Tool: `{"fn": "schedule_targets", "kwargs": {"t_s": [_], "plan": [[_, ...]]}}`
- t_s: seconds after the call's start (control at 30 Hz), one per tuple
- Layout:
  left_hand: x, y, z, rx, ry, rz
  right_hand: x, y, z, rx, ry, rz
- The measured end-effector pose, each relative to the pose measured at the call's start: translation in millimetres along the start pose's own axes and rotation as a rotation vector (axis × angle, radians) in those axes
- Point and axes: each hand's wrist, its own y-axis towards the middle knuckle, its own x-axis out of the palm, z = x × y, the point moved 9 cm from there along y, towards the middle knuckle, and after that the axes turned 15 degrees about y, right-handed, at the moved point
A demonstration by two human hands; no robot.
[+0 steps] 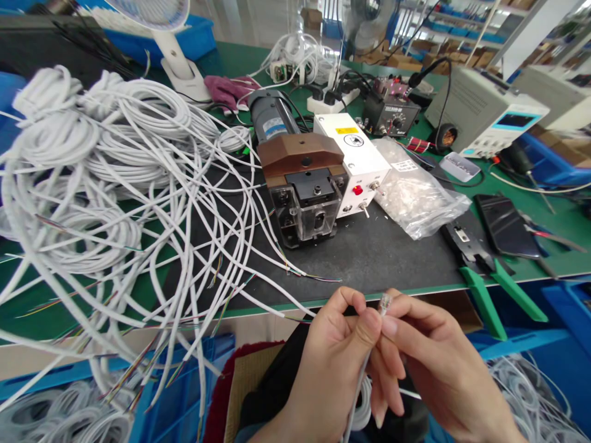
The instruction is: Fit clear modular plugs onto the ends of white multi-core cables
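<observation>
My left hand pinches a grey-white cable close to its end, in front of the table edge. At the tip of the cable sits a small clear modular plug. The thumb and fingers of my right hand close on the plug from the other side. Both hands touch at the fingertips, partly hiding where cable and plug meet. The cable runs down from my left hand toward a small coil over my lap.
Heaped white cables with bare coloured wire ends cover the left. A crimping machine stands mid-table by a white control box. Rightward lie a plastic bag, a green-handled crimping tool and a phone. Blue bins flank me.
</observation>
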Motion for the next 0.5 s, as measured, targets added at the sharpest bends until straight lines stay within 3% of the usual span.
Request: {"fn": "schedule_targets", "kwargs": {"t_s": [0.13,0.23,0.37,0.5], "plan": [[-3.6,-5.1,3.4,-0.008,0.185,0.009,4.5,-2.8,10.2,0.063,0.071,-0.071],[-13.1,-13.1,14.2,-0.006,0.456,0.142,4.1,-2.1,9.5,0.03,0.09,-0.094],[-15.9,-24.6,49.6,0.183,0.753,0.333,-2.9,-0.6,-5.0,-0.154,-0.091,-0.06],[-10.3,-29.4,73.3,0.345,0.902,0.377,-3.0,-3.3,-6.6,-0.187,-0.161,-0.074]]}}
